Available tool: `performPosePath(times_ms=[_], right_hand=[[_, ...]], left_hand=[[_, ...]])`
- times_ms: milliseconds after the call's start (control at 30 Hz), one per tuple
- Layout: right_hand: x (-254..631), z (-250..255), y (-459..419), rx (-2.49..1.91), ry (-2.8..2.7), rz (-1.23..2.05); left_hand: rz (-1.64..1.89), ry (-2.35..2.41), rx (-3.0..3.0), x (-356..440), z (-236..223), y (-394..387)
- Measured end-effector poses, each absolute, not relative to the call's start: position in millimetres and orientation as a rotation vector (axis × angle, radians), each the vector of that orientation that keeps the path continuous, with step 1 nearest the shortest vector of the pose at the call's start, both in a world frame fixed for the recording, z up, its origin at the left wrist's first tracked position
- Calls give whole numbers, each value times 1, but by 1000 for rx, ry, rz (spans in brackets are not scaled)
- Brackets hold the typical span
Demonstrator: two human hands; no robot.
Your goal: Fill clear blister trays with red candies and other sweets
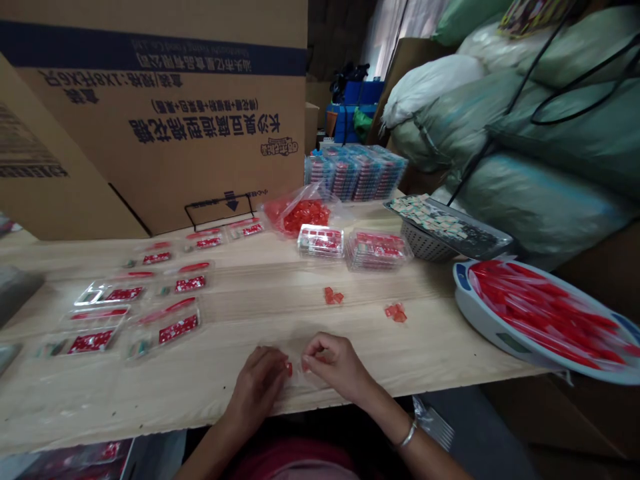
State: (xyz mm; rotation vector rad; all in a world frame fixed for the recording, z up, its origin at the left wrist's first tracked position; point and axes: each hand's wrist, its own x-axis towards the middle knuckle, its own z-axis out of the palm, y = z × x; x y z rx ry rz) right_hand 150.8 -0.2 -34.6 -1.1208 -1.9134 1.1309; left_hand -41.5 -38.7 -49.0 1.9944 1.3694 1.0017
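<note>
Left hand (pixel 256 393): fingers pinched together on a small clear packet (pixel 296 371) at the table's near edge, a red bit showing at the pinch.
Right hand (pixel 336 365): fingertips closed on its other side, keeping the thin plastic steady between both hands.
Table (pixel 260 313): flat packs (pixel 163 330) lie spread at left — within easy reach; loose red pieces (pixel 333 295) sit ahead.
</note>
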Motion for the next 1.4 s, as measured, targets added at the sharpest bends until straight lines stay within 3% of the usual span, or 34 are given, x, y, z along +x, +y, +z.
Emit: performPosePath(times_ms=[200,600,833,1167,1400], right_hand=[[142,-29,-8,-961,-2328,836],[147,-39,9,-1006,-2004,1398],[136,-43,1,-1011,-2165,1013],[138,-30,-5,-1041,-2046,1003],[135,-15,-15,-1014,-2344,591]], left_hand=[[1001,1409,1940,-39,-58,-42],[953,1400,1888,-43,-56,-41],[990,1355,1848,-44,-52,-40],[1192,1391,1851,-31,-34,-47],[1098,1376,1796,-22,-23,-47]])
